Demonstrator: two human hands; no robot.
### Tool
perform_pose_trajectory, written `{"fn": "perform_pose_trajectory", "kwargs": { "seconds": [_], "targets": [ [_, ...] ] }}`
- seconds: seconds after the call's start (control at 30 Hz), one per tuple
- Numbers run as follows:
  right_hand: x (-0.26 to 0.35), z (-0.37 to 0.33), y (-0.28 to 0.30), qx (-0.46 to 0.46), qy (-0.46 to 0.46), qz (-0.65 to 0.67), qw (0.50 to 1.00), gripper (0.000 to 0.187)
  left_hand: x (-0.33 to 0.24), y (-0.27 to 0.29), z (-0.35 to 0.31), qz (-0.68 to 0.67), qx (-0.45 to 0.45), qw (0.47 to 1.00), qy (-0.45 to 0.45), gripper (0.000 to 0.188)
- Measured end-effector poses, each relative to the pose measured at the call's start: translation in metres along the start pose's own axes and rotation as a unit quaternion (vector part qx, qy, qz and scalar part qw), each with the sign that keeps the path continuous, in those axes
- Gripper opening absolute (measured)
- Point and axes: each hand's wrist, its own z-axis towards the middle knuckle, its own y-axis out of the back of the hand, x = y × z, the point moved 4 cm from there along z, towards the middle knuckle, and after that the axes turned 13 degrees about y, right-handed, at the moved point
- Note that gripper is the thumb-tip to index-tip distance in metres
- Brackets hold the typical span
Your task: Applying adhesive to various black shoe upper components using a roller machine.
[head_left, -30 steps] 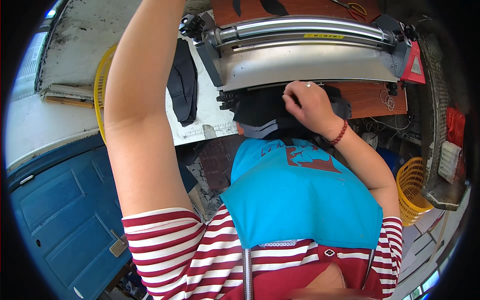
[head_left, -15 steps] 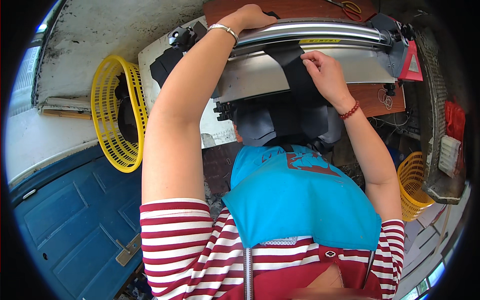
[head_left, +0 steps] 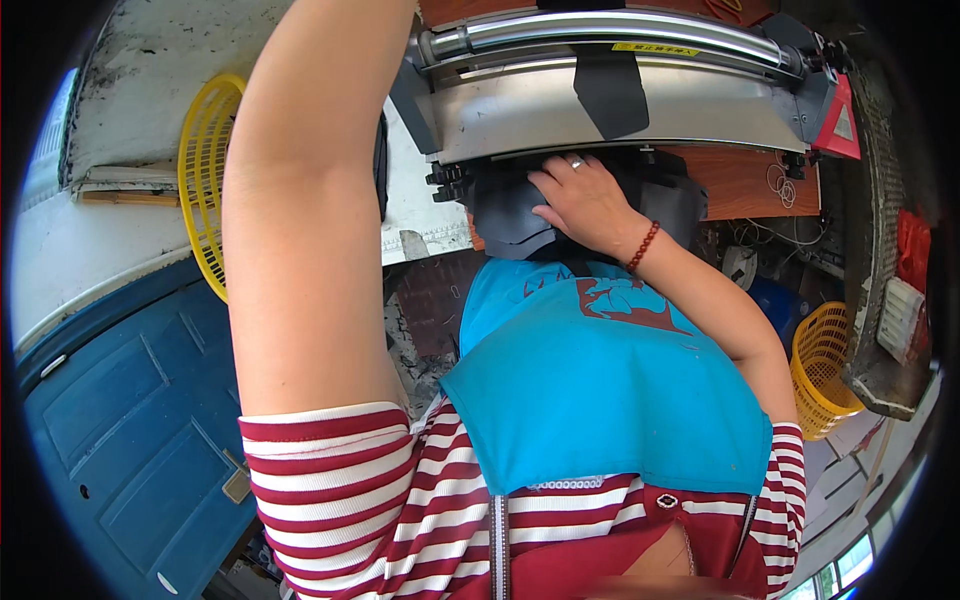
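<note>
Hiding past the upper edge of view, the left hand is cut off with the end of the left arm (head_left: 305, 210), so how open it is or what it holds, I can't tell. Over to the yellow basket (head_left: 205, 170), half covered by that arm, its contents out of sight! A second one, the orange-yellow basket (head_left: 825, 370), stands low beyond the desk's (head_left: 755, 190) right edge, its lattice wall showing. And there's the black piece (head_left: 610, 90), flat and matte with an angled lower end, lying on the metal plate (head_left: 500, 115) with its top against the roller (head_left: 600, 27). At the desk's near edge, the right hand (head_left: 590, 205) rests on the dark stack (head_left: 505, 215), half open, fingers bent, thumb apart; whether it grips a piece, I can't make out.
</note>
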Motion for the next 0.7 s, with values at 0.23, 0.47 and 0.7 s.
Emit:
{"fn": "perform_pose_trajectory", "kwargs": {
  "seconds": [0.23,0.47,0.7],
  "targets": [
    [-0.001,0.011,-0.029,0.036,0.031,-0.063,0.997,0.027,-0.049,0.049,-0.069,-0.027,-0.007,0.995,-0.096,0.011],
    [0.003,0.015,-0.031,0.033,0.055,-0.137,0.989,0.017,-0.059,0.067,-0.102,-0.023,-0.126,0.975,-0.183,0.007],
    [0.008,0.010,0.018,-0.124,0.127,0.029,0.984,0.011,-0.054,0.047,-0.112,0.086,-0.271,0.905,-0.317,0.058]
  ]
}}
